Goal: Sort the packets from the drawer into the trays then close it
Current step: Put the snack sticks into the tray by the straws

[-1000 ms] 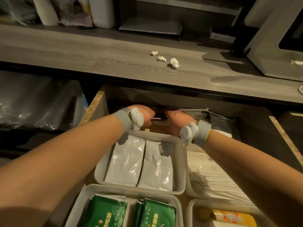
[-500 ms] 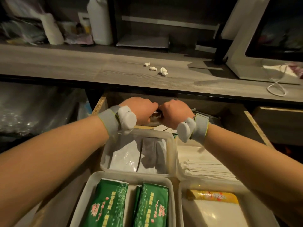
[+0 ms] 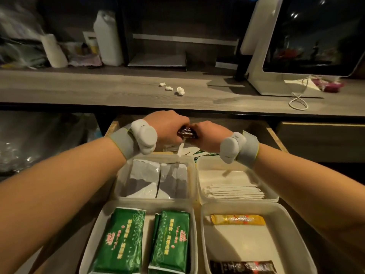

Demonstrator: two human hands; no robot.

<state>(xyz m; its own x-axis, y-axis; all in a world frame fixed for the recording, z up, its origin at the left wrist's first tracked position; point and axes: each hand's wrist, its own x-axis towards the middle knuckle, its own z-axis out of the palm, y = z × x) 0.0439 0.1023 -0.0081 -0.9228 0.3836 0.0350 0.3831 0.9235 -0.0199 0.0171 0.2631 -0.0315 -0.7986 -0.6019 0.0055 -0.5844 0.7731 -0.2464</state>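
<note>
Holding a small dark brown packet between both hands at the back of the open drawer, that's where we're at. Our left hand and right hand are pressed close together, fingers of both pinched onto that packet, just under the edge of the wooden counter. Both wrists have grey bands with white pods on them.

Below our hands we've got four white trays packed side by side in the drawer. The far left tray has silvery white pouches lying flat in it. The far right tray holds a stack of thin white sachets. The near left tray has two green packets side by side with red and yellow print on them. The near right tray has a yellow stick packet at its far end and a dark brown packet at the near edge, well apart from each other.

Behind the trays, right under our hands, a few loose white and green packets are lying on the drawer floor.

Up on the counter we can see three little white crumpled bits, a white jug, and a screen on a white stand with a white cable looped by it.
</note>
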